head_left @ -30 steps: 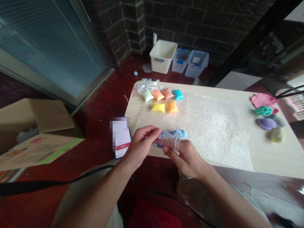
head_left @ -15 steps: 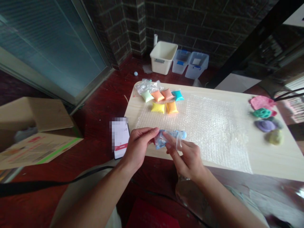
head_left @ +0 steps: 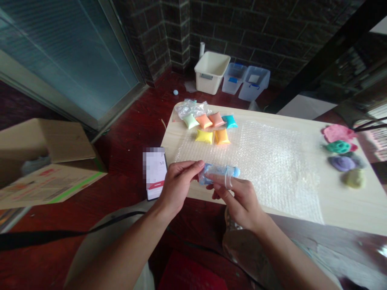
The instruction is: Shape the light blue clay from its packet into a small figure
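Observation:
A small clear plastic packet (head_left: pixel 208 168) smeared with light blue clay is held above the near edge of the table. My left hand (head_left: pixel 177 185) pinches its left end between thumb and fingers. The index finger of my right hand (head_left: pixel 245 201) lies along the packet and seems to be inside it, seen through the film, with the thumb underneath. A lump of light blue clay (head_left: pixel 236 171) sticks out at the right end, beside the packet's crumpled rim. Just beyond are a yellow clay packet (head_left: pixel 204 137) and an orange clay packet (head_left: pixel 222 137).
Bubble wrap (head_left: pixel 272 165) covers much of the table (head_left: pixel 305 121). More clay packets and a crumpled clear bag (head_left: pixel 193 108) lie at the far left corner. Shaped clay pieces, one pink (head_left: pixel 338 133), sit right. A phone-like device (head_left: pixel 155 173) and a cardboard box (head_left: pixel 69 181) stand left.
My right finger and the packet have shifted slightly, and the film looks more stretched out along the finger. The whole view has moved a little; both hands keep hold of the packet.

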`<state>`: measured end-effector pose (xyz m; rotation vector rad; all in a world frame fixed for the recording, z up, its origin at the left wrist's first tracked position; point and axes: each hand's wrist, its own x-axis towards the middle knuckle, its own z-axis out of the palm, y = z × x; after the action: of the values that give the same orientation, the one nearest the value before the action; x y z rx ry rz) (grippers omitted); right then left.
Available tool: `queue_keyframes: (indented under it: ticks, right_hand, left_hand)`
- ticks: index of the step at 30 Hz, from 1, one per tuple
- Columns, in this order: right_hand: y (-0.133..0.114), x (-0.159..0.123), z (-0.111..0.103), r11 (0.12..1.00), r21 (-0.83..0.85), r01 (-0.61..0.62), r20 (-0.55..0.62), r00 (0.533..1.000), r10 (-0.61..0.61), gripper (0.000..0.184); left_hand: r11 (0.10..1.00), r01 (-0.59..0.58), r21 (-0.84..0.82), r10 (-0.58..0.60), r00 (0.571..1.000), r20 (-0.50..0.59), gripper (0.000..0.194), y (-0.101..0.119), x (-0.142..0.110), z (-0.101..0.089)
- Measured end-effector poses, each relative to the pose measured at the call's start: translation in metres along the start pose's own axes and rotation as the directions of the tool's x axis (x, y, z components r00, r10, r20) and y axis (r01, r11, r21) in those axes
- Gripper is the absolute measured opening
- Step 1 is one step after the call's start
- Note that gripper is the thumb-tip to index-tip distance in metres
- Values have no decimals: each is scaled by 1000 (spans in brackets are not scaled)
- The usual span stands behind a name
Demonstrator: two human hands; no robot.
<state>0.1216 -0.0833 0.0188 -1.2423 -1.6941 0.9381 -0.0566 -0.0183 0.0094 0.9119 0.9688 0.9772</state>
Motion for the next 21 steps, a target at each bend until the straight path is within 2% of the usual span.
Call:
queue_keyframes:
  ticks: [5, 7, 12, 15, 18, 21]
  right_hand:
    - [5, -1, -3, 982, 164, -92, 51, 995, 85, 33]
    - [3, 0, -6, 983, 158, -90, 97, 992, 75, 33]
    - [-7, 4, -10, 1000, -12, 14, 163, 987, -12, 47]
    - [-4, 5, -13, 982, -146, 123, 162, 982, -99, 54]
    - [4, 5, -16, 897, -361, 255, 117, 967, -228, 53]
    - [10, 5, -19, 798, -512, 319, 36, 936, -351, 48]
  left_hand:
    - [999, -13, 45, 13, 1000, -7, 28, 2, -2, 1]
    - [999, -5, 52, 5, 1000, -6, 26, 3, -2, 2]
    - [999, -7, 52, 11, 996, -86, 21, 3, 1, 1]
    - [995, 98, -24, -100, 985, -140, 24, 5, 3, 1]
    - [972, 204, -120, -219, 968, -126, 26, 8, 4, 3]
    - [951, 262, -163, -278, 956, -88, 29, 9, 4, 5]
